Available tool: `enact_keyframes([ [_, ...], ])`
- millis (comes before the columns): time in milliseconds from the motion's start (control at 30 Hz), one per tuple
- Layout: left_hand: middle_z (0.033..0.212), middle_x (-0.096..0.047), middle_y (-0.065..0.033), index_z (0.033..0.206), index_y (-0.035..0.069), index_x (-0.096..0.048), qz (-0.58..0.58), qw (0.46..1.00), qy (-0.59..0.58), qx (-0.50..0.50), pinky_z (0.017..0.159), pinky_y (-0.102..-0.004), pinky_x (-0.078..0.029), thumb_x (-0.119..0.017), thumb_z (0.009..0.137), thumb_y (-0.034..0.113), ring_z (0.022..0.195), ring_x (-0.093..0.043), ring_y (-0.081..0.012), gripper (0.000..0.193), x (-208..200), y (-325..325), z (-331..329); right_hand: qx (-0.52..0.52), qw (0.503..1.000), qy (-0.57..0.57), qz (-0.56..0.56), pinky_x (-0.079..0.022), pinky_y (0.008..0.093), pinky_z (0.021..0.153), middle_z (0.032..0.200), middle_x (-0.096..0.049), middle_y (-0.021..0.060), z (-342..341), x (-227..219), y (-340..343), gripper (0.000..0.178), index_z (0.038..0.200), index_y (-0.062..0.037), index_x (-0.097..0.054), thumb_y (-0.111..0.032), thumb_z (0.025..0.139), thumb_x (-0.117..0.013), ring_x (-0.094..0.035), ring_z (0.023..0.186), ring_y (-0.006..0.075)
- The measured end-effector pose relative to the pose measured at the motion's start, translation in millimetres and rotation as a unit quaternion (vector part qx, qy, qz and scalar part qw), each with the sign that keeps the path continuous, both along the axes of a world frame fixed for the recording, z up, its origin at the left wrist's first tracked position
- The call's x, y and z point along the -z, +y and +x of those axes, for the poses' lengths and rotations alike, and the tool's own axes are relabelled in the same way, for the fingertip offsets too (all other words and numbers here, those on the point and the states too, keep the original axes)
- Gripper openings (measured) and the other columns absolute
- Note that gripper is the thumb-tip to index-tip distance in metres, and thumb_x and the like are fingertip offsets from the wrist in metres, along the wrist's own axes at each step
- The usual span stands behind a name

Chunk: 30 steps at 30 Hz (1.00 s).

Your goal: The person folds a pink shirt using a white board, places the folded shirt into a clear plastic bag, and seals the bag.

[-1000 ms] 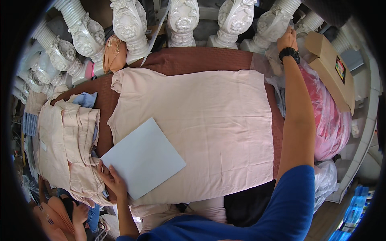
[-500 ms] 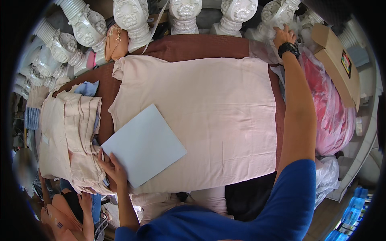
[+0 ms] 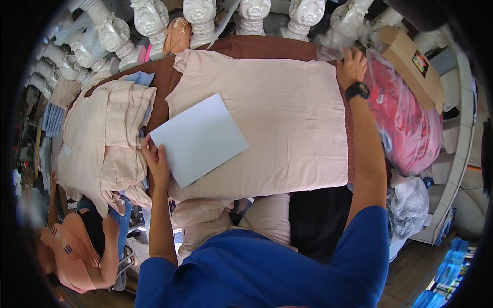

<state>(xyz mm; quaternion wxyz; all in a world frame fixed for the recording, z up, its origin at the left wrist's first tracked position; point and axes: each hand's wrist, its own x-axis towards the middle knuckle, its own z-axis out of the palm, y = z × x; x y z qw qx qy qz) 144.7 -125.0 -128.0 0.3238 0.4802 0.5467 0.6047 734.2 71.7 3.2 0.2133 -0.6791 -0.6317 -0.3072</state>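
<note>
A pale beige garment [image 3: 287, 113] lies spread flat across the table. On its left part rests a flat, pale grey-white rectangular board [image 3: 205, 141], tilted at an angle. My left hand [image 3: 157, 163] is closed on the board's left edge near a corner, thumb on top. At the garment's far right corner is my right hand [image 3: 352, 69], wearing a black watch, its fingers stretched and apart. It rests beside clear plastic [image 3: 328, 53]; any contact between fingertips and plastic is hard to make out.
Folded beige garments [image 3: 110, 133] are piled at the left. To the right lie a plastic-wrapped red bundle [image 3: 403, 118] and an open cardboard box [image 3: 411, 64]. White ornate balusters [image 3: 254, 15] and a tan bag [image 3: 177, 36] line the far edge. A person [image 3: 77, 246] sits at lower left.
My right hand has drawn back toward me and left, from the far plastic to the garment's corner. My left hand still holds the board. The whole view has shifted.
</note>
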Motion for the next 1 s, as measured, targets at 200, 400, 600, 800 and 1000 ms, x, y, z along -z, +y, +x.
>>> enact_keyframes([
  [200, 0.110, -0.065, -0.0169, 0.146, 0.007, -0.028, 0.041, 0.999, -0.006, -0.007, 0.087, -0.0273, -0.048, -0.048, 0.098, -0.003, 0.098, -0.062, -0.0155, 0.053, -35, -16, -4, -0.058, 0.994, 0.078, -0.050, -0.039, 0.0541, 0.098, 0.134, -0.045, 0.0146, -66, 48, -81, 0.064, 0.134, -0.0174, -0.053, -0.021, 0.075, -0.078, -0.043, 0.119, 0.0390],
  [400, 0.113, -0.067, -0.0198, 0.140, 0.006, -0.031, 0.110, 0.993, -0.053, -0.006, 0.087, -0.0277, -0.049, -0.051, 0.099, -0.001, 0.104, -0.062, -0.0169, 0.046, -53, -29, -20, -0.133, 0.959, 0.227, -0.105, -0.042, 0.0536, 0.094, 0.134, -0.045, 0.0183, -129, 87, -139, 0.059, 0.135, -0.0160, -0.052, -0.025, 0.081, -0.076, -0.044, 0.115, 0.0398],
  [600, 0.120, -0.064, -0.0261, 0.139, 0.006, -0.031, 0.113, 0.990, -0.088, 0.006, 0.091, -0.0287, -0.049, -0.057, 0.098, 0.004, 0.107, -0.062, -0.0200, 0.048, -72, -23, -14, -0.258, 0.765, 0.534, -0.252, -0.046, 0.0409, 0.097, 0.130, -0.055, 0.0205, -192, 60, -180, 0.061, 0.141, -0.0058, -0.048, -0.046, 0.096, -0.060, -0.056, 0.113, 0.0294],
  [800, 0.106, -0.068, -0.0183, 0.136, 0.002, -0.034, 0.100, 0.991, -0.067, 0.053, 0.081, -0.0261, -0.050, -0.061, 0.095, 0.006, 0.093, -0.064, -0.0170, 0.049, -109, 8, 12, -0.329, 0.542, 0.709, -0.310, -0.050, 0.0332, 0.090, 0.122, -0.064, 0.0136, -227, 27, -176, 0.050, 0.134, -0.0022, -0.054, -0.031, 0.095, -0.066, -0.061, 0.106, 0.0183],
  [1000, 0.104, -0.070, -0.0072, 0.122, 0.000, -0.061, 0.173, 0.980, 0.017, 0.093, 0.082, -0.0246, -0.049, -0.062, 0.096, 0.009, 0.092, -0.063, -0.0112, 0.027, -184, 42, 16, -0.466, 0.594, 0.653, -0.052, -0.052, 0.0240, 0.081, 0.102, -0.073, 0.0041, -239, -40, -157, 0.022, 0.112, -0.0051, -0.069, -0.010, 0.090, -0.072, -0.066, 0.087, 0.0100],
])
